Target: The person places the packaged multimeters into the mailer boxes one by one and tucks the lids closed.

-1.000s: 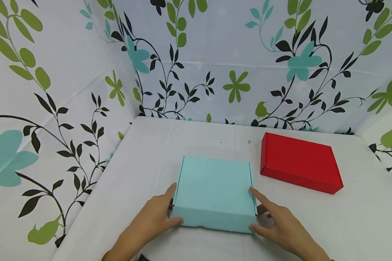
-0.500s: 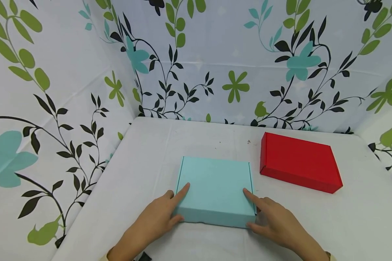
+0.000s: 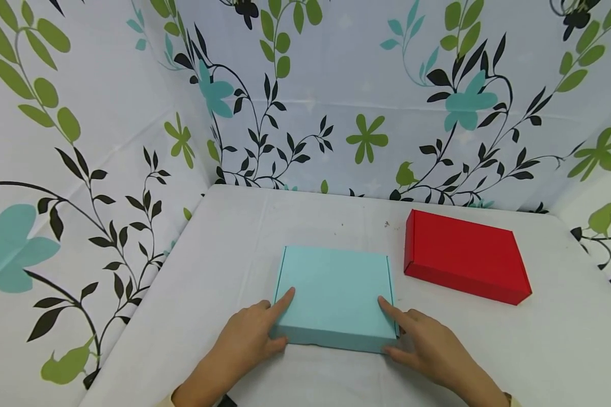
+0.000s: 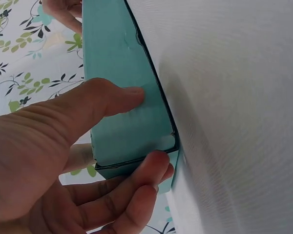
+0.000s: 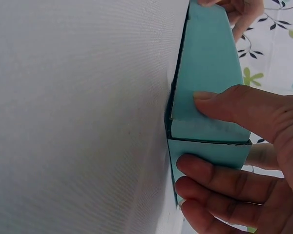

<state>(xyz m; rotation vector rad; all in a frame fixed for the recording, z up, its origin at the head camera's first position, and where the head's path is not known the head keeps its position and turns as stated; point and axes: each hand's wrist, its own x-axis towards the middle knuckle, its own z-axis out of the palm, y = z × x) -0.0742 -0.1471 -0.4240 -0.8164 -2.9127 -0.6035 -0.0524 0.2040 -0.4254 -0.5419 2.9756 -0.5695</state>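
Both hands (image 3: 254, 339) grip teal box (image 3: 336, 294); only head view shows red box (image 3: 465, 257).

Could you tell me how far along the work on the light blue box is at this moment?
Early. The light blue box lies flat and closed on the white table. The left hand and right hand grip its near corners, forefingers on the lid, thumbs on the front wall. Its lid is not yet lifted. The red box lies closed and untouched to the right.

Hidden and cut-off parts

Both forearms run off the near edge; each hand covers a near corner of the teal box (image 3: 336, 297).
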